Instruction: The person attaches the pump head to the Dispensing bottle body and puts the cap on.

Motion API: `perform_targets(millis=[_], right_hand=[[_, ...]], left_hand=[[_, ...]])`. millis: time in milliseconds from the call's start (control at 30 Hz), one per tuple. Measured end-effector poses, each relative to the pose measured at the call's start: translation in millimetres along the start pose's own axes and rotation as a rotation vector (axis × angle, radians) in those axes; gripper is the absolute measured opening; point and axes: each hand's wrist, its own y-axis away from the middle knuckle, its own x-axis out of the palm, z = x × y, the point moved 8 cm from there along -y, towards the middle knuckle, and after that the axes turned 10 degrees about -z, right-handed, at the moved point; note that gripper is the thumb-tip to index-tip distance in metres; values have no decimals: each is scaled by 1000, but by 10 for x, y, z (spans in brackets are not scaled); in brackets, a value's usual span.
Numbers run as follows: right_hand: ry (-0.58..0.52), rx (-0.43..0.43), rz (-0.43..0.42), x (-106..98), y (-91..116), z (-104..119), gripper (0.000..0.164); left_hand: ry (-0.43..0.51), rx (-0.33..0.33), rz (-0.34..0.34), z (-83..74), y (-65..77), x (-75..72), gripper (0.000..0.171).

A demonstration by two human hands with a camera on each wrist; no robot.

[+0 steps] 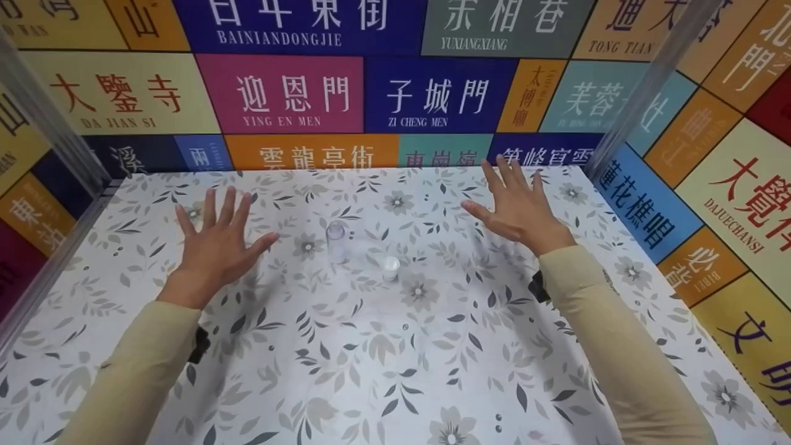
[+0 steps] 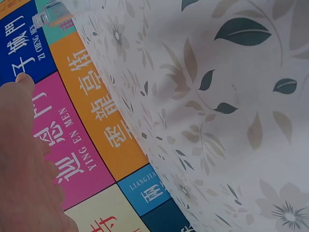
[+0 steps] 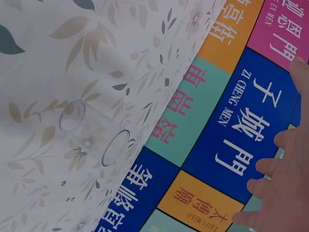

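Note:
Both bare hands hold nothing; their fingers are straight and spread. My left hand [image 1: 216, 238] is at the left of the flower-patterned table [image 1: 346, 402], apart from a small clear upright container [image 1: 337, 244]. Beside that container is a smaller whitish one [image 1: 390, 269]. At the right, my right hand [image 1: 516, 207] is stretched toward the back wall. In the left wrist view, a clear bottle [image 2: 58, 17] with a threaded neck is partly cut off. A clear cylinder [image 3: 94, 133] with round rims stands on the table in the right wrist view; its match in the head view is unclear.
Colourful panels with Chinese lettering form the back wall [image 1: 278, 93] and the side walls [image 1: 741, 167]. Transparent upright strips [image 1: 642, 80] run along the corners. The table's back edge meets the wall just beyond the hands.

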Motion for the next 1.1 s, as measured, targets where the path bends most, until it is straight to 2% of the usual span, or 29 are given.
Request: perform_targets(millis=[433, 667, 833, 933, 1100], right_hand=[[9, -35, 5, 77, 74, 180, 94], [30, -68, -9, 145, 114, 289, 93], [28, -99, -29, 169, 143, 357, 91], [29, -116, -36, 179, 162, 407, 90], [12, -156, -52, 203, 200, 528, 89]], left_hand=[[-29, 61, -37, -197, 98, 56, 91], [-42, 49, -4, -243, 146, 121, 93], [-44, 41, -17, -267, 162, 129, 93], [-25, 44, -36, -296, 168, 135, 94], [17, 44, -19, -347, 199, 205, 97]])
